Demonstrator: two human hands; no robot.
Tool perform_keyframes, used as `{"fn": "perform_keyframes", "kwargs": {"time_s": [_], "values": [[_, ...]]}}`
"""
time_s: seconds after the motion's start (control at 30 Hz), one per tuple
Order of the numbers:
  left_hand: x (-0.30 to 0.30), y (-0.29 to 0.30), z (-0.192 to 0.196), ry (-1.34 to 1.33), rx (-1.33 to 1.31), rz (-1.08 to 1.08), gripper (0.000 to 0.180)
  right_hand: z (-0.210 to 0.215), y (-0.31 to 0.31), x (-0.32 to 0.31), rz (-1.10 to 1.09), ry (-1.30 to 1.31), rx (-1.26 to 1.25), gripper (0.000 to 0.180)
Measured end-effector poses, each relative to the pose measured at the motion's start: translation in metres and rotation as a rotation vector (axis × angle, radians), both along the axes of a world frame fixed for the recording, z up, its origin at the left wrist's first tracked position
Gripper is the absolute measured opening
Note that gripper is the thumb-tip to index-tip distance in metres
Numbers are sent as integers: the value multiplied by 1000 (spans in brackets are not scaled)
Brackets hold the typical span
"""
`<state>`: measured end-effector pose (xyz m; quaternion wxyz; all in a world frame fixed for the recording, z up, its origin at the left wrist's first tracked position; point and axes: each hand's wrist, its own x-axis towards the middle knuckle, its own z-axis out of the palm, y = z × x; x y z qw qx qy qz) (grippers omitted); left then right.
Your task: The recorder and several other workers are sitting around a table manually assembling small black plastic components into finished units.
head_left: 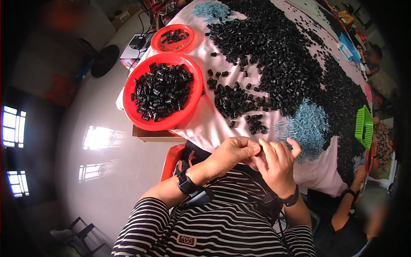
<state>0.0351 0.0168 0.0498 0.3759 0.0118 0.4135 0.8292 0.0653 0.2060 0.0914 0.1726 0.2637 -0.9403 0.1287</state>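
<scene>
My left hand [234,153] and my right hand [277,167] meet above the near edge of the cloth-covered table. The thumb and index finger of each are pinched together, fingertips touching or nearly so. Whatever sits between them is hidden or too small to make out. Just beyond my left hand lies a loose group of small black cylindrical parts [233,100]. A heap of small translucent blue pieces [306,128] is nearest to my right hand. To the left, a large red basin [128,96] holds many glossy black parts [162,90].
A smaller red basin [191,39] with some black parts stands behind the large one. The big black heap [274,47] spreads across the table. Another blue heap [210,11] lies far back. At right are a green basket [364,127] and a co-worker's arm [346,204].
</scene>
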Motion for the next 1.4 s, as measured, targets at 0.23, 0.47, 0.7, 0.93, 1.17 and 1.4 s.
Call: {"fn": "perform_keyframes", "kwargs": {"time_s": [0.23, 0.47, 0.7, 0.93, 1.17, 1.4], "values": [[-33, -31, 2, -47, 18, 228, 26, -8, 44, -17, -189, 43, -104, 43], [-38, -19, -6, 894, -1311, 317, 31, -40, 48, -16, -227, 10, -84, 24], [-37, -13, -27, 970, -1434, 210, 32, -49, 41, -13, -158, -1, 62, 15], [-36, -21, -23, 1003, -1256, 269, 25, -52, 46, -15, -148, -5, -47, 20], [-32, -31, 3, 66, -81, -108, 34, -23, 32, -13, -142, 33, -159, 25], [-17, -18, 6, 154, -37, -81, 20, 11, 12, -9, -66, -61, -374, 21]]}}
